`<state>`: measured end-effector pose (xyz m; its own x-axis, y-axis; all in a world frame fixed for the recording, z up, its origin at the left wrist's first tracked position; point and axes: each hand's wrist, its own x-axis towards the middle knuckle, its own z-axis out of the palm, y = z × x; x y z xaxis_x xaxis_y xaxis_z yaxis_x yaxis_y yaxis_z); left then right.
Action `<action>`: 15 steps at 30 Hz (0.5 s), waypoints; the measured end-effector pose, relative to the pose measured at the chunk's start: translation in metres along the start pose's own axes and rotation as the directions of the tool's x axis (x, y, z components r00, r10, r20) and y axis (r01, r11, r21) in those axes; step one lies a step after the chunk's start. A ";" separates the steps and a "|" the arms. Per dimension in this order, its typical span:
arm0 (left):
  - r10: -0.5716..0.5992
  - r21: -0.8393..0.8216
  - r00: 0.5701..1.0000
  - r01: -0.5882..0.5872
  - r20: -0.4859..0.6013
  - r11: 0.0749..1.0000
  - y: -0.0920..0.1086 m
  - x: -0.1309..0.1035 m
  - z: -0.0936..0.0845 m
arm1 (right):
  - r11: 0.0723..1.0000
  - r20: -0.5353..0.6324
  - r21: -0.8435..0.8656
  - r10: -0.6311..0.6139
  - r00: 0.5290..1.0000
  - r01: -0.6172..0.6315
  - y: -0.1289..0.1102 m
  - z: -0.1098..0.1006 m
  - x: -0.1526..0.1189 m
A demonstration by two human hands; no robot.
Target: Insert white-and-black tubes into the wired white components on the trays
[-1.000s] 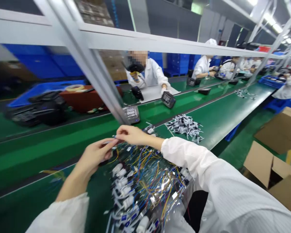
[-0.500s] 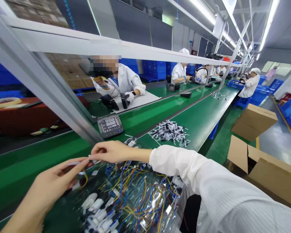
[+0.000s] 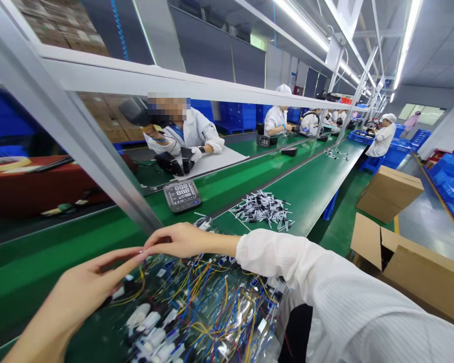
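My left hand [image 3: 83, 285] is closed in a pinch at the left, its fingertips meeting those of my right hand [image 3: 179, 239]. Something too small to name is between the pinched fingers, with yellow wires hanging just below them. My right hand comes in from the right, thumb and forefinger pressed together. Under both hands lies a spread of blue, yellow and red wires [image 3: 212, 302] on clear plastic. White cylindrical parts [image 3: 151, 327] are heaped at its lower left.
A display device [image 3: 181, 195] sits beyond my hands on the green conveyor [image 3: 227, 174]. Right of it is a pile of small white tubes [image 3: 263, 209]. A slanting metal post [image 3: 98, 146] stands at the left. Cardboard boxes [image 3: 419, 277] are at the right; co-workers sit across the line.
The display device has shifted a little to the right in view. My fingertips have come together, and the white piece seen between them before is now hidden.
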<state>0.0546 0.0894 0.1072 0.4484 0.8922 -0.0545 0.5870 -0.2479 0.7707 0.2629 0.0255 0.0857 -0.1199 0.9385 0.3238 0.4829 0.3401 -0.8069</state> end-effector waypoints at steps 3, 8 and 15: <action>-0.042 -0.090 0.993 0.052 0.107 0.995 0.009 -0.005 0.007 | 0.996 -0.014 -0.084 0.028 0.999 -0.029 -0.004 -0.001 -0.004; -0.033 -0.255 0.995 0.057 0.099 0.965 0.004 0.000 0.013 | 0.954 0.031 -0.299 0.034 0.999 -0.023 -0.007 -0.008 -0.013; -0.101 -0.445 0.949 -0.045 -0.299 0.894 0.012 -0.001 0.001 | 0.920 -0.101 -0.281 0.255 0.962 -0.273 0.012 -0.020 -0.025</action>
<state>0.0622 0.0847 0.1158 0.1646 0.9845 0.0602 0.2048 -0.0938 0.9743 0.2889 0.0045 0.0778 0.0955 0.9832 0.1557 0.7208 0.0396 -0.6920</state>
